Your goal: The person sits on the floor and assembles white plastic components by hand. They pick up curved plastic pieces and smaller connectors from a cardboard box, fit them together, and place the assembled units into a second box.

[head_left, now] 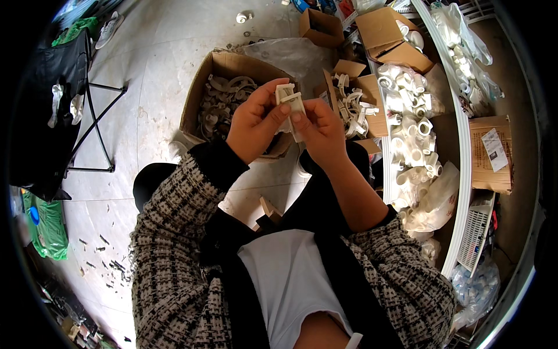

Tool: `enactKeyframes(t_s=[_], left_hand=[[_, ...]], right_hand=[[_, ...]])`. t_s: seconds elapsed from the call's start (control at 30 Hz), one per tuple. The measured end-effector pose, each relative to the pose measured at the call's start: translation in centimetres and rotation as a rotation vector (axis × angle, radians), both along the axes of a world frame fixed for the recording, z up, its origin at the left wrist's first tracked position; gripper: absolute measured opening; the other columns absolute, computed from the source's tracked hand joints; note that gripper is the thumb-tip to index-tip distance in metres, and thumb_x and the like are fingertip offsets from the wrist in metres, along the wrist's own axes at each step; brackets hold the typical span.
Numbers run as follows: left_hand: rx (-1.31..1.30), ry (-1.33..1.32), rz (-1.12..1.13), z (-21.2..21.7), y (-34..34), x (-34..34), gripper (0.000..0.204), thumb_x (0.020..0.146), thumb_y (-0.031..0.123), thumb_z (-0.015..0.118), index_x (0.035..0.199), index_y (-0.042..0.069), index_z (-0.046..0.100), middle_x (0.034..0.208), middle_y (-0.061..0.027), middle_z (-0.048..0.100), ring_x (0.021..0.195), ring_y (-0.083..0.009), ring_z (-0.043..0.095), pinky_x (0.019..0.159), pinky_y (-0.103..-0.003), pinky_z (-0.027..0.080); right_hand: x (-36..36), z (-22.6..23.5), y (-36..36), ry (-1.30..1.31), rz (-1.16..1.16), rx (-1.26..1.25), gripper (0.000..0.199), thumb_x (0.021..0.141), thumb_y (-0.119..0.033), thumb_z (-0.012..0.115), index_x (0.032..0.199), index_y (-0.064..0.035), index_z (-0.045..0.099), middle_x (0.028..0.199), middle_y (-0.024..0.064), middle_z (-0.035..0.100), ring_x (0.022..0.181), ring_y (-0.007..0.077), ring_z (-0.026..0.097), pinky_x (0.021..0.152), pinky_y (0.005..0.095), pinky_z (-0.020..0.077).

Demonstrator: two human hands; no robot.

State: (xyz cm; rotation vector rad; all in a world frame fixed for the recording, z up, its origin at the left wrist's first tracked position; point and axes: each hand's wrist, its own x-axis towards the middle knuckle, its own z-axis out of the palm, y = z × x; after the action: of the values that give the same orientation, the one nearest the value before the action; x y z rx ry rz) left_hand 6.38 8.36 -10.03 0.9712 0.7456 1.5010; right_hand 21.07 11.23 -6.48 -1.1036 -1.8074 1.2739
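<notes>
Both my hands meet over a cardboard box and hold an off-white plastic fitting (295, 104), flat and long with raised edges and a squared upper end. My left hand (254, 123) pinches it from the left, thumb across its face. From the right, my right hand (324, 132) grips its lower part, with the thumb pressed on the front. Whether it is one piece or two fitted together I cannot tell. Under the hands, the open cardboard box (193, 99) contains many curved, greyish-white plastic clips (224, 96).
A smaller carton (376, 93) of white clips stands right of the box. Beyond it, shelving (463, 139) bears bags of white pipe fittings (414, 148) and a closed carton (491, 154). A black folding chair (49, 110) stands left; dark scraps (116, 267) litter the floor.
</notes>
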Motion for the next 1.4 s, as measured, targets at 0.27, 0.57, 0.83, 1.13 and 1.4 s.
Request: enactKeyframes(t_s=[0.27,0.57,0.83,1.13,1.4], left_hand=[[-0.030,0.231,0.104,0.3,-0.7,0.6,0.035,0.093,0.019,0.047,0.125,0.004,0.042,0.106,-0.0042,0.055,0.095,-0.0093,0.051,0.083,-0.024,0.043],[-0.032,0.154,0.082,0.3,-0.4,0.5,0.034,0.094,0.021,0.045,0.124,0.003,0.045,0.100,-0.0012,0.056,0.081,-0.0043,0.049,0.069,-0.017,0.042],[0.042,0.371,0.176,0.6,-0.6,0.4,0.036,0.095,0.020,0.044,0.125,0.001,0.044,0.108,-0.0069,0.057,0.097,-0.0121,0.053,0.085,-0.024,0.042],[0.211,0.245,0.099,-0.1,-1.2,1.7,0.065,0.085,0.021,0.059,0.136,0.001,0.024,0.120,-0.0148,0.048,0.107,-0.0203,0.049,0.091,-0.030,0.039],[0.260,0.542,0.010,0.9,-0.8,0.2,0.077,0.079,0.006,0.064,0.140,0.003,0.016,0.119,-0.0123,0.049,0.108,-0.0201,0.050,0.092,-0.031,0.038]], right_hand=[[-0.7,2.7,-0.6,-0.468,0.024,0.206,0.025,0.084,-0.025,0.059,0.076,-0.0029,0.051,0.062,0.0147,0.051,0.056,0.0207,0.053,0.052,0.0317,0.0408],[0.3,0.3,0.7,-0.059,-0.061,-0.137,0.022,0.085,-0.026,0.062,0.087,-0.0082,0.049,0.078,-0.0023,0.051,0.069,0.0050,0.048,0.060,0.0204,0.0411],[-1.3,0.5,-0.7,0.304,-0.167,-0.433,0.026,0.085,-0.024,0.062,0.098,-0.0079,0.046,0.086,-0.0007,0.050,0.076,0.0056,0.048,0.067,0.0203,0.0413],[-1.5,0.8,-1.1,0.598,-0.151,-0.571,0.029,0.086,-0.020,0.060,0.108,-0.0083,0.046,0.097,0.0025,0.051,0.085,0.0073,0.049,0.075,0.0214,0.0416],[0.3,1.2,0.2,0.273,0.026,-0.212,0.029,0.082,-0.010,0.062,0.109,-0.0076,0.051,0.092,0.0026,0.056,0.084,0.0087,0.053,0.071,0.0215,0.0450]])
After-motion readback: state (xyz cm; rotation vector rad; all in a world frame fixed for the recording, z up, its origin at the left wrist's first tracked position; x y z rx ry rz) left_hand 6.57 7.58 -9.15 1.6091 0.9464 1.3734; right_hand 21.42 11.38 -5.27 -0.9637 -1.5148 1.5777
